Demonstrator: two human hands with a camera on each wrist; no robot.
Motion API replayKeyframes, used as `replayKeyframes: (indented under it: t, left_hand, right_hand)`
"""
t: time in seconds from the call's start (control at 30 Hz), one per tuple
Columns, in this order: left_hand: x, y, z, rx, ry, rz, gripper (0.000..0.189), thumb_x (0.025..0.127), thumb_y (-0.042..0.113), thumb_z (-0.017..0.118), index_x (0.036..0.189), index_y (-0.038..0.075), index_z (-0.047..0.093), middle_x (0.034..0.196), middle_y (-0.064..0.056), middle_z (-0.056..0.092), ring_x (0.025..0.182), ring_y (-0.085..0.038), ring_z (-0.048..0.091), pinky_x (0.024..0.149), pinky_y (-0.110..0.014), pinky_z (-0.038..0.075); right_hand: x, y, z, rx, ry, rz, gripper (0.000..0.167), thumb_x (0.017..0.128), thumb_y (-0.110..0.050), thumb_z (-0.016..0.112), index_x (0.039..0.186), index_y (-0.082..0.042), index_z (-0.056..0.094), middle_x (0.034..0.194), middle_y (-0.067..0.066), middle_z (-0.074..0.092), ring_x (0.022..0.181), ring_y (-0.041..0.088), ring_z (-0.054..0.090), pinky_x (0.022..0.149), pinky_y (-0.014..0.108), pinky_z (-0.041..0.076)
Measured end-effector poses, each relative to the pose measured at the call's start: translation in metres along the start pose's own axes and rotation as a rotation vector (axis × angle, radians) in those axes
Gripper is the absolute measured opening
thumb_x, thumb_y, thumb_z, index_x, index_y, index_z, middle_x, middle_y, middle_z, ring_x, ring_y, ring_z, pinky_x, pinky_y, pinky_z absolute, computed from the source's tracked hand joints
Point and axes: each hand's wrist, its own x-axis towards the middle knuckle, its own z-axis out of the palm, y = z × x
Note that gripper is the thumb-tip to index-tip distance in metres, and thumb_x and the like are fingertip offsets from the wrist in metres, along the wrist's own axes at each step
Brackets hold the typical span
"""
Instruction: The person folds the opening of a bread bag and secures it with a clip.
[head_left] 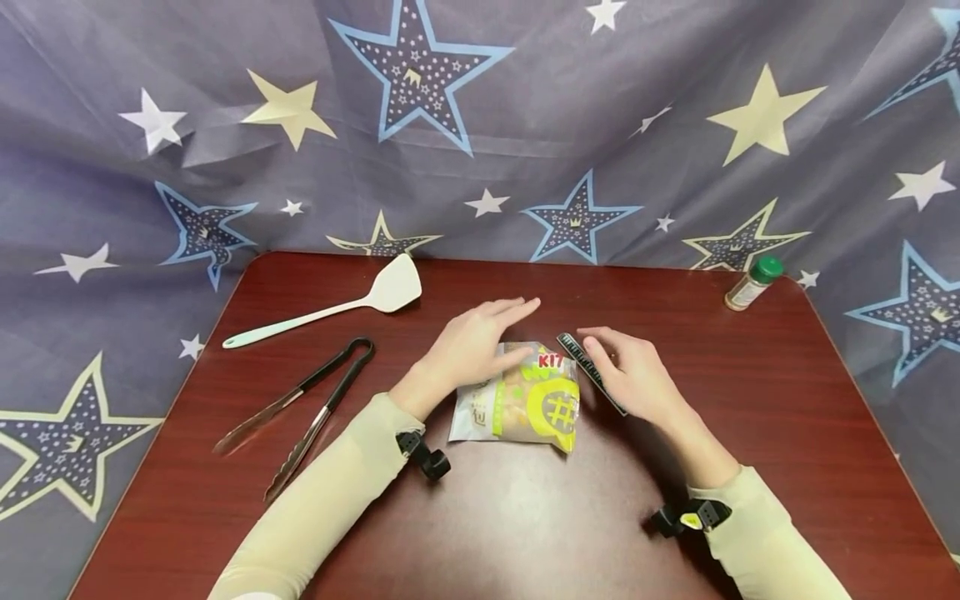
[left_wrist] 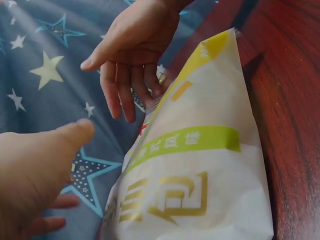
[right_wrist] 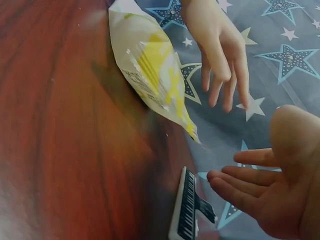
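Observation:
A bread bag [head_left: 517,400] in clear, white and yellow plastic lies on the table in the head view, its printed front up. My left hand [head_left: 476,342] hovers over its upper left part, fingers extended and thumb apart. To the right of the bag lies a long bag clip [head_left: 590,372] with a piano-key pattern. The right wrist view shows the same clip [right_wrist: 187,205] with a dark lever tab on its side. My right hand [head_left: 630,371] is just beside the clip, fingers loosely bent with nothing between them.
A white spatula [head_left: 393,287] with a pale green handle lies at the back left. Nearer are black-handled metal tongs [head_left: 330,400], spread apart. A green-capped seasoning bottle [head_left: 752,285] stands at the back right corner. A starry curtain [head_left: 480,167] hangs behind the table.

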Motion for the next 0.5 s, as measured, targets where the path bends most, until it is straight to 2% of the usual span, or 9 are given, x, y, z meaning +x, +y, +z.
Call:
replayKeyframes:
  t: [0.13, 0.2, 0.33, 0.5]
  left_hand:
    - [0.01, 0.002, 0.004, 0.022, -0.068, 0.013, 0.058, 0.1, 0.042, 0.071, 0.152, 0.02, 0.061, 0.142, -0.005, 0.07, 0.13, -0.023, 0.067, 0.101, -0.046, 0.058]
    - [0.012, 0.003, 0.005, 0.017, -0.11, 0.009, 0.055, 0.101, 0.04, 0.071, 0.151, 0.019, 0.062, 0.141, -0.005, 0.071, 0.128, -0.024, 0.067, 0.101, -0.046, 0.058]
    - [0.012, 0.003, 0.009, -0.05, -0.189, -0.021, 0.053, 0.101, 0.035, 0.071, 0.15, 0.017, 0.063, 0.144, -0.003, 0.07, 0.131, -0.023, 0.067, 0.105, -0.045, 0.056]
    - [0.013, 0.0, 0.014, -0.096, -0.226, -0.056, 0.046, 0.1, 0.033, 0.072, 0.142, 0.015, 0.07, 0.137, -0.001, 0.074, 0.126, -0.019, 0.069, 0.104, -0.041, 0.056]
  right_hand:
    - [0.0, -0.004, 0.003, -0.002, -0.055, 0.037, 0.035, 0.111, -0.031, 0.055, 0.131, -0.008, 0.074, 0.104, 0.007, 0.08, 0.089, 0.02, 0.076, 0.085, 0.048, 0.06]
    - [0.0, -0.006, 0.007, 0.006, -0.081, 0.054, 0.035, 0.11, -0.031, 0.059, 0.13, -0.007, 0.073, 0.098, 0.005, 0.08, 0.085, 0.016, 0.076, 0.082, 0.044, 0.061]
    - [-0.003, -0.008, 0.016, 0.031, -0.125, 0.081, 0.033, 0.105, -0.028, 0.068, 0.129, -0.006, 0.073, 0.095, 0.004, 0.081, 0.08, 0.012, 0.076, 0.075, 0.035, 0.06]
    - [-0.005, -0.008, 0.023, 0.035, -0.143, 0.066, 0.032, 0.097, -0.022, 0.076, 0.124, -0.005, 0.074, 0.088, 0.002, 0.077, 0.075, 0.009, 0.074, 0.071, 0.028, 0.058]
